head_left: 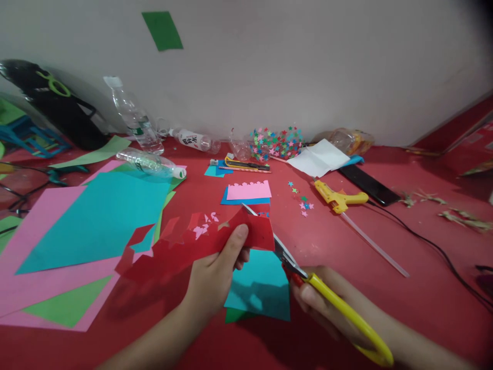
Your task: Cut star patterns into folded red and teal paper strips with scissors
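My left hand [217, 272] is closed on a sheet of red paper [185, 249] with jagged cut-outs, held just above the red surface. My right hand [331, 303] grips yellow-handled scissors [304, 275]. Their blades reach into the right edge of the red sheet near my left thumb. A teal sheet [262, 288] lies flat beneath both hands, with a green corner showing under it.
Large pink, teal and green sheets [88, 221] cover the left. A pink strip on blue paper [248, 192], a yellow glue gun [339, 198] with a clear stick, a black cable [431, 244], plastic bottles [134, 118], loose paper stars [275, 144] and a white sheet [319, 156] lie farther back.
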`<action>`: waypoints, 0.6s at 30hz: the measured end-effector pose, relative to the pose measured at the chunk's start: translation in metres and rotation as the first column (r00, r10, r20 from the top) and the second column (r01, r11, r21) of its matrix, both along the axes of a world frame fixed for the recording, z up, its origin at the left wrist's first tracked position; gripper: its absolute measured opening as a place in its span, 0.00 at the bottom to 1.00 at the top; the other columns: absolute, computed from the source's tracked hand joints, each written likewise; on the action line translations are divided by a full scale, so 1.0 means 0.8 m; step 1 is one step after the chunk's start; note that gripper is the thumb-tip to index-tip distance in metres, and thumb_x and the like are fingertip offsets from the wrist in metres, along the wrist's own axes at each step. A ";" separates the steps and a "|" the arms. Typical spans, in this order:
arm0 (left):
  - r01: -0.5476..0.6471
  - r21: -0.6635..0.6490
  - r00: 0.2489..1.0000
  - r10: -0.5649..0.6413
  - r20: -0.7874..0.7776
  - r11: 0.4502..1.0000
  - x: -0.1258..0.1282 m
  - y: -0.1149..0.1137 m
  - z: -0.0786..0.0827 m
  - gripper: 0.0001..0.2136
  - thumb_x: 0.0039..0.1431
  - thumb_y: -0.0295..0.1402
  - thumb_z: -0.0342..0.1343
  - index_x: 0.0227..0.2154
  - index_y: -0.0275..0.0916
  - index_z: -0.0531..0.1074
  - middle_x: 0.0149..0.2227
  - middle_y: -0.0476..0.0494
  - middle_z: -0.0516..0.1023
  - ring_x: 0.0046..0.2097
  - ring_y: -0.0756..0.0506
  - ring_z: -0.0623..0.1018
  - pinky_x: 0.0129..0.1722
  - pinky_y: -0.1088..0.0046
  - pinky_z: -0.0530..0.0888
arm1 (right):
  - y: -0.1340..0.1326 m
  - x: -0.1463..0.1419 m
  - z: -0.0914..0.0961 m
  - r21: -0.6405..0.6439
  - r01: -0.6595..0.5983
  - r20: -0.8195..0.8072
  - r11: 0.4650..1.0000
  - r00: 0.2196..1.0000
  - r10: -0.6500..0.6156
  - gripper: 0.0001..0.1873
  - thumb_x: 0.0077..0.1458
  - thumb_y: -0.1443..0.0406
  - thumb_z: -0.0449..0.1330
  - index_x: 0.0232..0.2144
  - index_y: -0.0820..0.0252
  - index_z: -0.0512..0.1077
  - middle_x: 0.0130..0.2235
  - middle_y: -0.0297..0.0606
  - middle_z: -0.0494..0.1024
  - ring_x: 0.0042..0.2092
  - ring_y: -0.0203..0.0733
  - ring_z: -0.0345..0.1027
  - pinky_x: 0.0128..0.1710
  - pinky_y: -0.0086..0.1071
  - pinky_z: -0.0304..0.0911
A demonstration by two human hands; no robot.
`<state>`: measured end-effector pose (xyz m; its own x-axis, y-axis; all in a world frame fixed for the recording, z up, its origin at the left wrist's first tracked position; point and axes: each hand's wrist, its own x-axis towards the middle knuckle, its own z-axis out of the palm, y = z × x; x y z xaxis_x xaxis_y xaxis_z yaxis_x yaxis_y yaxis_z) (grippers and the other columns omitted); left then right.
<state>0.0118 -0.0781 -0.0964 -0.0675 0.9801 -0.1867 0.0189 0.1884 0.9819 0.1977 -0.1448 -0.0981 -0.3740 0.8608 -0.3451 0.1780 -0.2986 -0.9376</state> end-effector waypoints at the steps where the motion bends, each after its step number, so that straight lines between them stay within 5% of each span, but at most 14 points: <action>1: 0.008 0.006 1.000 -0.008 0.008 1.000 -0.003 0.002 -0.001 0.21 0.50 0.46 0.61 0.10 0.39 0.70 0.14 0.49 0.71 0.19 0.52 0.70 0.20 0.79 0.68 | 0.000 0.002 -0.001 0.002 -0.003 0.007 1.000 1.000 0.003 0.31 0.50 0.37 0.50 0.18 0.56 0.53 0.14 0.25 0.51 0.16 0.29 0.43 0.14 0.27 0.36; 8: 0.139 0.012 0.943 -0.136 0.304 0.990 -0.015 0.021 0.005 0.14 0.49 0.40 0.63 0.16 0.37 0.72 0.14 0.50 0.71 0.19 0.52 0.69 0.17 0.79 0.66 | 0.008 0.004 -0.004 -0.061 0.020 0.090 0.998 0.996 -0.014 0.35 0.43 0.31 0.47 0.18 0.56 0.54 0.12 0.25 0.53 0.14 0.28 0.44 0.13 0.25 0.39; 12: 0.360 -0.007 0.832 -0.317 0.456 0.933 -0.012 0.027 0.007 0.10 0.51 0.36 0.61 0.21 0.34 0.76 0.21 0.44 0.78 0.26 0.49 0.76 0.30 0.75 0.74 | 0.010 0.002 -0.010 -0.012 0.062 0.125 0.998 0.990 -0.060 0.34 0.47 0.33 0.45 0.18 0.57 0.55 0.12 0.24 0.54 0.14 0.27 0.45 0.13 0.24 0.40; 18: 0.249 -0.024 0.842 -0.204 0.499 0.968 -0.009 0.031 0.009 0.03 0.50 0.30 0.61 0.26 0.36 0.75 0.21 0.47 0.78 0.25 0.48 0.77 0.27 0.74 0.75 | 0.011 0.003 -0.017 0.041 0.044 0.100 0.998 0.994 -0.048 0.33 0.49 0.35 0.49 0.19 0.58 0.56 0.14 0.25 0.55 0.16 0.27 0.47 0.15 0.24 0.39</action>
<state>0.0047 -0.0532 -0.0894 0.2761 0.9360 -0.2186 -0.4065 0.3198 0.8559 0.2000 -0.1361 -0.1116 -0.2984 0.8898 -0.3453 0.2596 -0.2725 -0.9265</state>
